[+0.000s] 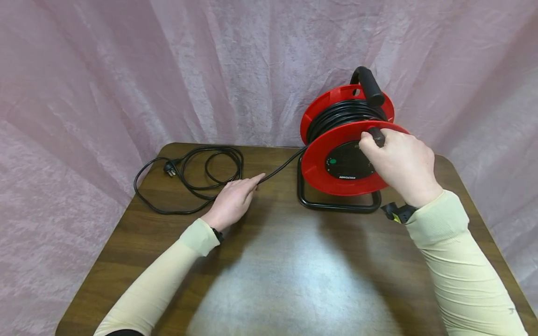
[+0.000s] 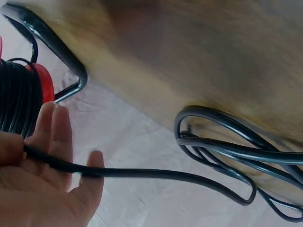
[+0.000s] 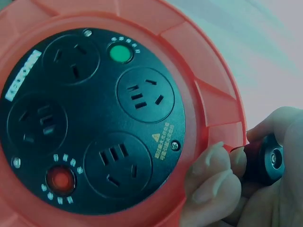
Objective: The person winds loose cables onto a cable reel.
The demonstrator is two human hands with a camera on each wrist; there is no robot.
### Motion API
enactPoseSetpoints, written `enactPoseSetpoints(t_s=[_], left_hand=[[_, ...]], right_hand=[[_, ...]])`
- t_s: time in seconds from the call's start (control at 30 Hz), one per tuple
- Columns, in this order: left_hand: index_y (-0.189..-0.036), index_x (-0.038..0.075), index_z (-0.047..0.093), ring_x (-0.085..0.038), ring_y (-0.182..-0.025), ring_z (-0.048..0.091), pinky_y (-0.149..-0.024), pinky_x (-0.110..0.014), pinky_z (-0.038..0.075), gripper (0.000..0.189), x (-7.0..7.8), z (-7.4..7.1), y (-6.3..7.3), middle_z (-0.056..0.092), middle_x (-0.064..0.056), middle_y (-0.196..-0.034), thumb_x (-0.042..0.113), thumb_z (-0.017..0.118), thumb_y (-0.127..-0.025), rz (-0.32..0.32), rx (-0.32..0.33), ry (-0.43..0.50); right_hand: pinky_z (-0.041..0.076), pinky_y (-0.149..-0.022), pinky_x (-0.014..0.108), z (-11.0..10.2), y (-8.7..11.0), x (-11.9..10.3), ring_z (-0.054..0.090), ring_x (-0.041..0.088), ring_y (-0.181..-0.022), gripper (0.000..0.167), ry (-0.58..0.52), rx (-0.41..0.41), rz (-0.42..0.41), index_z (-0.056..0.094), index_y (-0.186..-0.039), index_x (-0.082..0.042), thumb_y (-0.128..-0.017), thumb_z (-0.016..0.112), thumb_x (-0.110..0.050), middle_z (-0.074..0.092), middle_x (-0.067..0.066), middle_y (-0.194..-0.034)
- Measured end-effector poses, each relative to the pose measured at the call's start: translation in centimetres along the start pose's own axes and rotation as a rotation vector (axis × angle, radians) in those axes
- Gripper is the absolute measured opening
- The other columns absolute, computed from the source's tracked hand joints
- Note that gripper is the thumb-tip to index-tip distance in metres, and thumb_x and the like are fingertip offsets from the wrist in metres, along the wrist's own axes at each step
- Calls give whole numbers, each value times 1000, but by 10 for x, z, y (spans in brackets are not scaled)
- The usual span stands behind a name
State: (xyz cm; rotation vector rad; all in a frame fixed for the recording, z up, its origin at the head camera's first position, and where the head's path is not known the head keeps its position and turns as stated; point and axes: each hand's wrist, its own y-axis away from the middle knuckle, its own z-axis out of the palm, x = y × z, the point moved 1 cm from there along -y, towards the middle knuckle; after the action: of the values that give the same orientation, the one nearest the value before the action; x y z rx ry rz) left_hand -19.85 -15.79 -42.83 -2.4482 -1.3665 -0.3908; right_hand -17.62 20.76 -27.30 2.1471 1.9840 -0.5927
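Note:
A red cable reel [image 1: 313, 165] wound with black cable stands at the back right of the table on a black tube stand [image 1: 336, 207]. My right hand [image 1: 403, 161] grips the black crank knob [image 3: 265, 161] on its front disc, fingers curled round it. From the drum, the power cable [image 1: 281, 169] slants down left to my left hand [image 1: 233, 198]. In the left wrist view that cable crosses the palm and passes under the thumb, which holds it against the hand; the other fingers are fairly straight. The right wrist view shows the disc's socket panel [image 3: 106, 123].
Loose cable loops [image 1: 210, 187] lie at the back left of the wooden table [image 1: 277, 280], with a black three-pin plug [image 1: 170, 167] among them. The reel's carrying handle [image 1: 370, 88] rises at its top. A pink curtain [image 1: 235, 70] hangs behind the table.

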Motion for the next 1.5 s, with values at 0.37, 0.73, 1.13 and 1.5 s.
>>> enactPoseSetpoints(t_s=[0.37, 0.73, 1.13, 1.5], left_hand=[[-136, 14, 66, -20, -106, 68, -92, -43, 52, 31, -3, -11, -7, 75, -5, -111, 26, 54, -109, -116, 82, 256], [-131, 13, 70, -19, -104, 70, -95, -44, 52, 32, -11, -12, -9, 77, -3, -104, 31, 59, -106, -209, 84, 413], [-131, 14, 70, -19, -102, 70, -93, -43, 53, 33, 1, -23, -16, 76, -3, -101, 31, 60, -106, -197, 87, 395], [-136, 18, 68, -18, -105, 67, -95, -42, 51, 32, 13, -28, -26, 74, -5, -107, 27, 58, -107, -107, 134, 390]], right_hand=[[39, -54, 45, 1, -1, 9, 59, 34, -70, 56, -20, 36, 17, 56, -71, -14, -99, 32, -55, 57, 7, -64], [40, -57, 47, 8, -1, 7, 61, 35, -75, 54, -44, 56, 27, 57, -74, -15, -100, 32, -56, 60, 7, -68], [40, -61, 47, 8, 6, 24, 60, 36, -77, 52, -41, 56, 76, 57, -77, -13, -100, 31, -52, 60, 10, -72], [39, -57, 47, 2, 12, 43, 60, 38, -76, 49, -11, 79, 103, 58, -78, -13, -99, 31, -47, 62, 10, -73]])
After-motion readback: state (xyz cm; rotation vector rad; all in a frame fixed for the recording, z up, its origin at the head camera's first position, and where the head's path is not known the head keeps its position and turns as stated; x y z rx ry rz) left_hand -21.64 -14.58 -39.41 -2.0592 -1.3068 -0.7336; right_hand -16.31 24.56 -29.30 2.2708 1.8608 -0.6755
